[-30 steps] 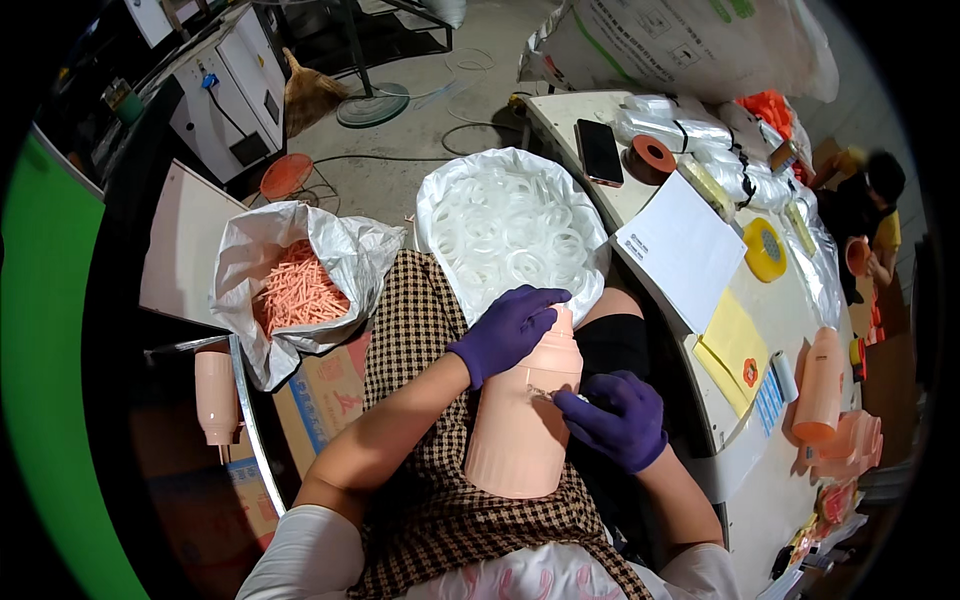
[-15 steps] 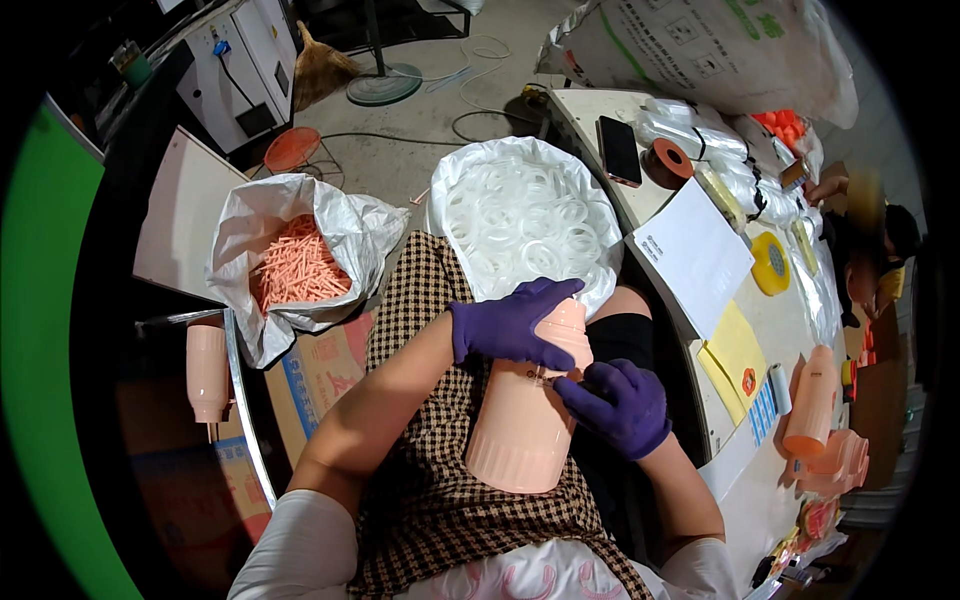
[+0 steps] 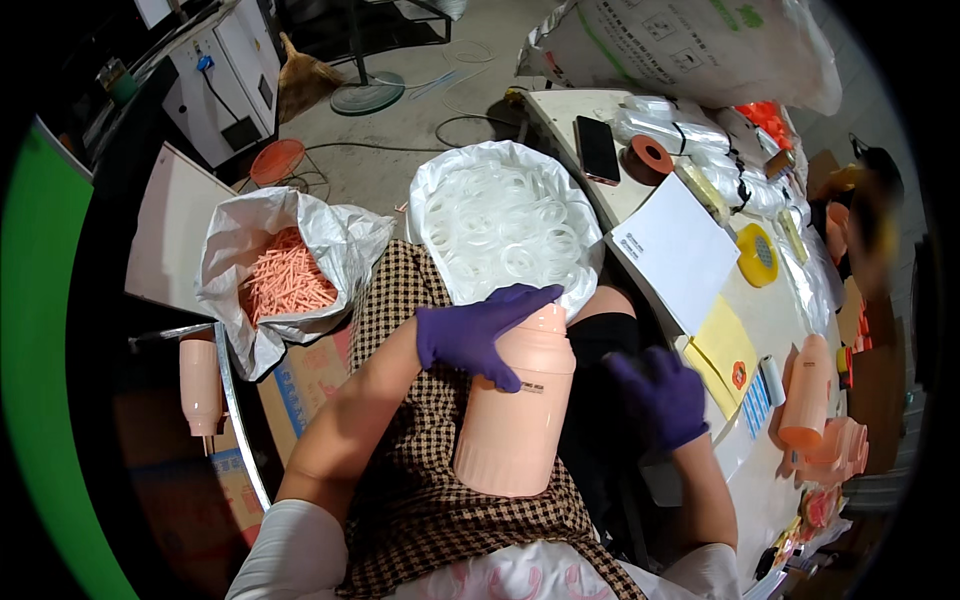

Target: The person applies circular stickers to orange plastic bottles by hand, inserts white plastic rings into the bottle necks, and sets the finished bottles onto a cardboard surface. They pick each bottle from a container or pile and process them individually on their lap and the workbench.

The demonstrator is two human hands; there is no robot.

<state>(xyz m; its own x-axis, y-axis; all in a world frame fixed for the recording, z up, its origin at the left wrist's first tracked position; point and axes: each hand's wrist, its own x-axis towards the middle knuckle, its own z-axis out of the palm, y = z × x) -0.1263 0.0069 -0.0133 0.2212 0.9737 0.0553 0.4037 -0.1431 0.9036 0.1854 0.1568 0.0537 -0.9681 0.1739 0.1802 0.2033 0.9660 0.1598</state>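
Behind everything is a workshop with a grey concrete floor (image 3: 415,120). The landmark is a peach plastic flask body (image 3: 510,440), lying on the checked cloth (image 3: 430,505) over the person's lap, its neck pointing away and a small dark print mark on its upward side.

The left hand (image 3: 470,335), in a purple glove, has its grip spread around the shoulder of the flask body, holding it, with the thumb beside the print. The right hand (image 3: 665,400), also purple-gloved, is raised to the right of the flask body and apart from it; motion blur hides the fingers, so I cannot tell how its grip stands or whether it holds anything.

Just beyond the flask body is a white bag (image 3: 418,235) of translucent plastic rings (image 3: 510,215); beyond it to the left, a woven sack (image 3: 350,225) of peach plastic pegs (image 3: 290,278). To its right is the desk (image 3: 622,205), bearing a smartphone (image 3: 597,150), white sheets (image 3: 678,245) and a second flask body (image 3: 805,395).
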